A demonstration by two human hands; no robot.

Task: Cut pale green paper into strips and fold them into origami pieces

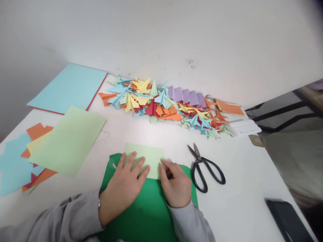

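A pale green rectangle of paper lies partly on a green sheet and partly on the white tabletop. My left hand rests flat over its left part, fingers spread. At the paper's right edge, my right hand is closed, with thumb and forefinger pinching that edge. Just right of this hand, black-handled scissors lie on the table with their blades slightly apart.
Folded paper planes in several colours are heaped along the wall, beside purple folded paper. Blue sheets, a larger pale green sheet and paper scraps lie left. A dark phone lies near the right edge.
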